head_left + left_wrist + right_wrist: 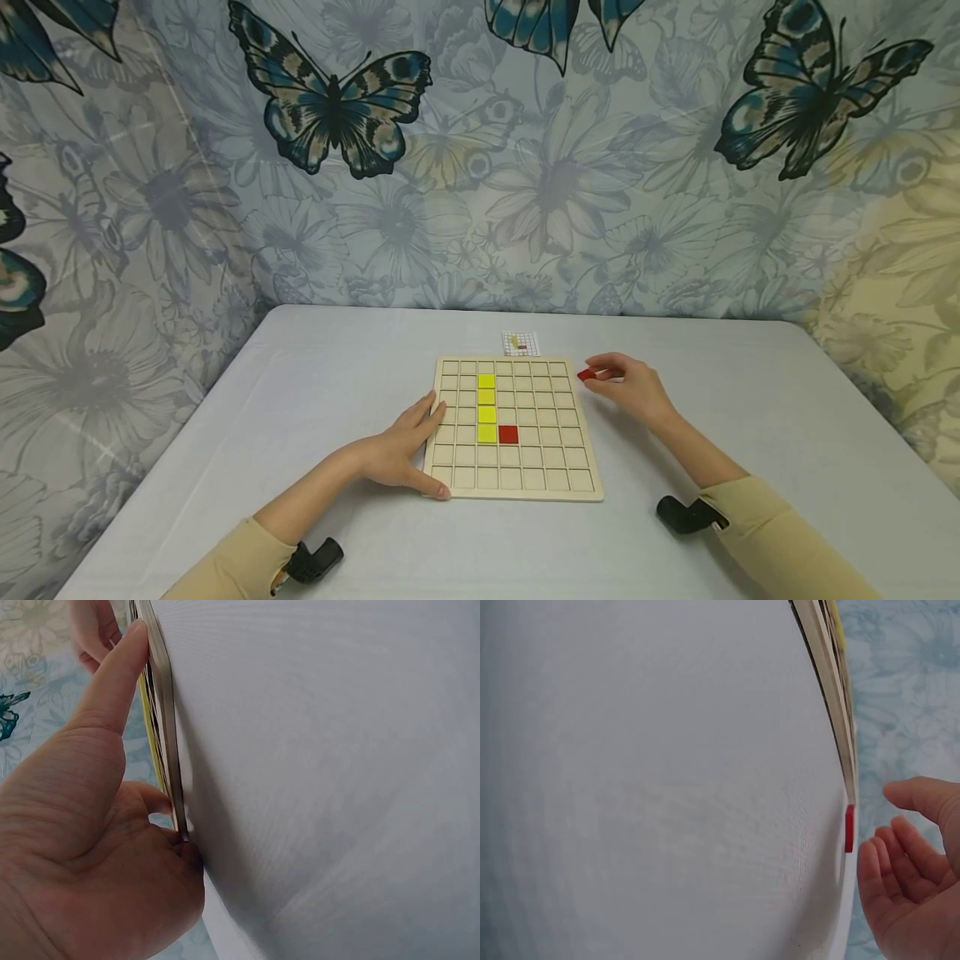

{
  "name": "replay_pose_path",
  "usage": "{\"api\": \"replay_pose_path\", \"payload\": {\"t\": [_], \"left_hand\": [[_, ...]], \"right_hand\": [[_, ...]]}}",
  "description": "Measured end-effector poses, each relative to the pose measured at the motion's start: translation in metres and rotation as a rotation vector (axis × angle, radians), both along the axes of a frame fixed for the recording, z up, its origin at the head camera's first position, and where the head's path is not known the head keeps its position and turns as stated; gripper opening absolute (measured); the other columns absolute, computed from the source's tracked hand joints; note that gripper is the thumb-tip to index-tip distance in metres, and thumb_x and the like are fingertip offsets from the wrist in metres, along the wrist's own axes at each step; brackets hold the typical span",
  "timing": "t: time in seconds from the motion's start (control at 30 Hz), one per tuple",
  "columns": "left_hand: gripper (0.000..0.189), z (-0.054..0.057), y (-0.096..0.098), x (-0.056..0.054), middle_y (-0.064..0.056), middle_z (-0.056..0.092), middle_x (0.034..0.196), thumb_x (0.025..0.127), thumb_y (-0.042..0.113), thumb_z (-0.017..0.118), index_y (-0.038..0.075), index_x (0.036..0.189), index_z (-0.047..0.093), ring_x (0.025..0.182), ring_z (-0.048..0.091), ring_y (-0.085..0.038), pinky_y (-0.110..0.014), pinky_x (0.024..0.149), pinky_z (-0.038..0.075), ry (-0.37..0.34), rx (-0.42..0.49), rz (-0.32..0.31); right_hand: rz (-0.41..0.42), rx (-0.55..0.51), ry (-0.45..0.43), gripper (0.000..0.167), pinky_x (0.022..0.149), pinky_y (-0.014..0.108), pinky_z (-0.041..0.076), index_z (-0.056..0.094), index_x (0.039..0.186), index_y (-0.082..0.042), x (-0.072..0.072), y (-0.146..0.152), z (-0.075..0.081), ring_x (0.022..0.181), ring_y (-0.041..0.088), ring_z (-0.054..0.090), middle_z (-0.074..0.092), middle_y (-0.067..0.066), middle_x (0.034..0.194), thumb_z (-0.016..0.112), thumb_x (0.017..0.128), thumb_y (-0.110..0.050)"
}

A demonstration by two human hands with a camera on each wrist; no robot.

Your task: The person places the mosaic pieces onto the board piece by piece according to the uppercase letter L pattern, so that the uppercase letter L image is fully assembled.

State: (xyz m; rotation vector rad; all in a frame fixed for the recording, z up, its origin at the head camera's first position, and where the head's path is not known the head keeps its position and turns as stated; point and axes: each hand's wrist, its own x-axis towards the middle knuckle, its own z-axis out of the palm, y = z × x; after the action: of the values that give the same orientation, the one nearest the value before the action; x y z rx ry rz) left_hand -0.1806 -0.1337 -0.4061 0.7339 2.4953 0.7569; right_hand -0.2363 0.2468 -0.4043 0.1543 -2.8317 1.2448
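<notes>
A wooden grid board lies on the white table. A column of yellow squares and one red square sit in its cells. My left hand rests spread at the board's left side, its fingertips on the rim and thumb at the near left corner. Past the board's far right corner is my right hand, beside another red tile. In the right wrist view that red tile lies by the board's edge, and the thumb and fingers stand apart, not closed round it.
A small printed card with a coloured grid pattern lies just beyond the board's far edge. Behind the table rises a wall covering with flowers and butterflies. Black wrist cameras hang under both sleeves.
</notes>
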Motion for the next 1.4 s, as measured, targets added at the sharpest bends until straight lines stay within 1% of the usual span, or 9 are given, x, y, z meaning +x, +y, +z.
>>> {"api": "replay_pose_path", "payload": {"t": [0.23, 0.63, 0.73, 0.97, 1.4], "left_hand": [[0.121, 0.0, 0.0, 0.001, -0.016, -0.01, 0.162, 0.073, 0.051, 0.082, 0.003, 0.156, 0.008, 0.148, -0.007, -0.032, -0.053, 0.115, 0.013, -0.002, -0.003, -0.002], [0.122, 0.0, -0.001, 0.001, -0.015, -0.01, 0.162, 0.072, 0.052, 0.082, 0.004, 0.157, 0.008, 0.148, -0.008, -0.031, -0.053, 0.115, 0.012, 0.0, -0.007, -0.001], [0.122, 0.0, -0.001, 0.001, -0.016, -0.01, 0.162, 0.073, 0.052, 0.082, 0.004, 0.156, 0.007, 0.148, -0.008, -0.032, -0.053, 0.115, 0.012, 0.0, -0.004, -0.004], [0.122, 0.0, -0.001, 0.0, -0.014, -0.011, 0.162, 0.073, 0.053, 0.082, 0.005, 0.157, 0.008, 0.148, -0.008, -0.03, -0.051, 0.116, 0.012, -0.001, -0.013, 0.001], [0.122, 0.0, -0.002, 0.001, -0.015, -0.01, 0.162, 0.072, 0.052, 0.082, 0.005, 0.157, 0.008, 0.148, -0.008, -0.031, -0.053, 0.115, 0.013, -0.003, -0.002, -0.002]], "right_hand": [[-0.005, 0.03, -0.015, 0.04, 0.077, 0.035, 0.048, 0.064, 0.123, -0.003, -0.004, 0.003, 0.001, 0.103, 0.03, 0.062, 0.069, 0.015, 0.109, 0.073, 0.088, -0.022], [-0.004, 0.112, -0.045, 0.04, 0.07, 0.031, 0.049, 0.063, 0.12, 0.0, -0.012, 0.0, -0.001, 0.097, 0.029, 0.06, 0.067, 0.017, 0.106, 0.073, 0.087, -0.021], [-0.004, 0.129, -0.033, 0.039, 0.069, 0.031, 0.049, 0.064, 0.118, 0.0, -0.013, 0.0, -0.002, 0.094, 0.027, 0.06, 0.067, 0.015, 0.104, 0.074, 0.086, -0.021], [0.01, 0.15, 0.005, 0.037, 0.073, 0.034, 0.048, 0.065, 0.115, 0.002, -0.014, 0.0, -0.004, 0.092, 0.027, 0.06, 0.068, 0.015, 0.103, 0.074, 0.086, -0.019], [-0.002, 0.155, 0.02, 0.033, 0.072, 0.034, 0.048, 0.066, 0.112, 0.003, -0.015, 0.0, -0.006, 0.088, 0.025, 0.06, 0.068, 0.014, 0.098, 0.073, 0.086, -0.016]]}}
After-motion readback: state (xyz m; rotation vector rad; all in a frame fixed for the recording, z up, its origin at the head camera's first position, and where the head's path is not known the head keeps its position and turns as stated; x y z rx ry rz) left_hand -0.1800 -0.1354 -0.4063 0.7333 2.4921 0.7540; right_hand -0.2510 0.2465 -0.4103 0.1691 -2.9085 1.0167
